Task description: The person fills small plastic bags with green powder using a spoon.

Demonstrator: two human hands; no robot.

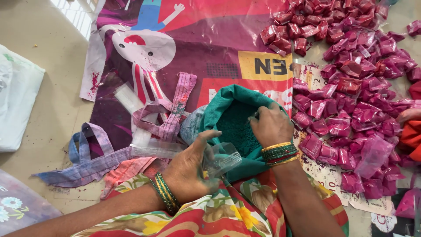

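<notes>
The left hand (189, 169) pinches a small clear plastic pouch (221, 159), fingers closed on its edge, just beside the open teal cloth bag of dark green powder (234, 120) resting against the lap. The right hand (271, 125) reaches into the bag's mouth, fingers curled together in the powder. A heap of filled magenta packets (355, 87) lies to the right on the floor (44, 66), over a printed plastic sheet (210, 39).

The right hand's (270, 125) fingertips are seemingly buried in the green bag (228, 116).
</notes>
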